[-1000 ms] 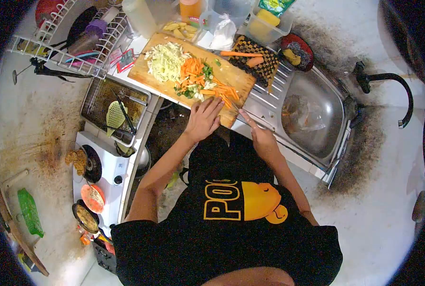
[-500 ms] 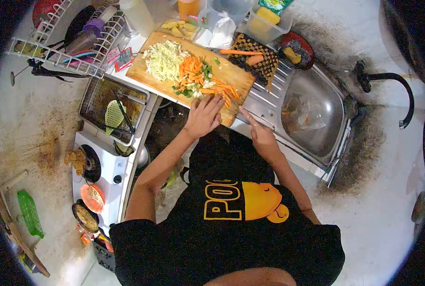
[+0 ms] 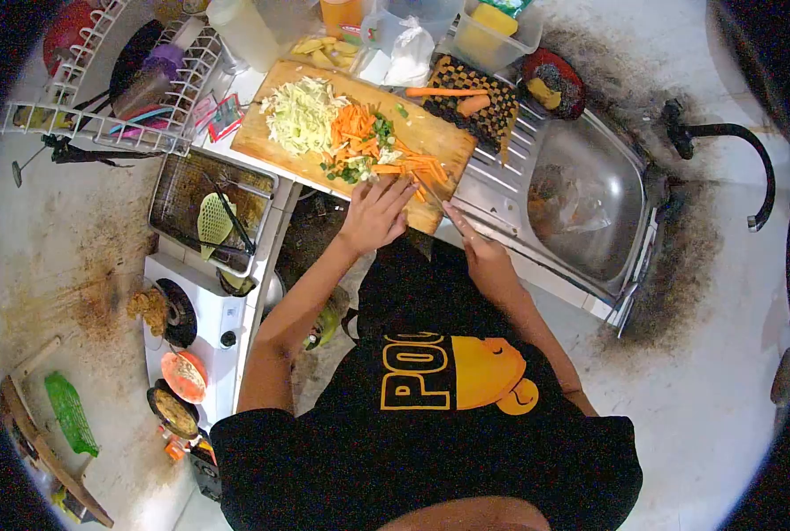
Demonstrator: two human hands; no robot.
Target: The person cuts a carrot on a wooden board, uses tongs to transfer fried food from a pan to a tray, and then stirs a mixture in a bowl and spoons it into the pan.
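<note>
A: Where were the carrot sticks (image 3: 423, 166)?
B: Upper centre of the frame, on the right part of the wooden cutting board (image 3: 455, 146), with the knife (image 3: 434, 196) beside them.
A: And the grip?
B: The right hand (image 3: 489, 262) was closed around the knife's handle, its index finger stretched forward along it. The left hand (image 3: 376, 215) lay over the board's lower edge, fingers extended and close together, fingertips at the carrot sticks; I couldn't tell whether it pinched anything underneath.
A: What else was on the board?
B: Shredded cabbage (image 3: 304, 113) on its left, a heap of cut carrot (image 3: 352, 126) and chopped greens (image 3: 382, 132) nearer the middle.
A: Farther out?
B: A whole carrot (image 3: 445, 91) on a checkered mat (image 3: 498, 87) at upper right, the steel sink (image 3: 623, 234) right of centre, a wire dish rack (image 3: 185, 97) at upper left, and a white stove (image 3: 220, 340) at left.
</note>
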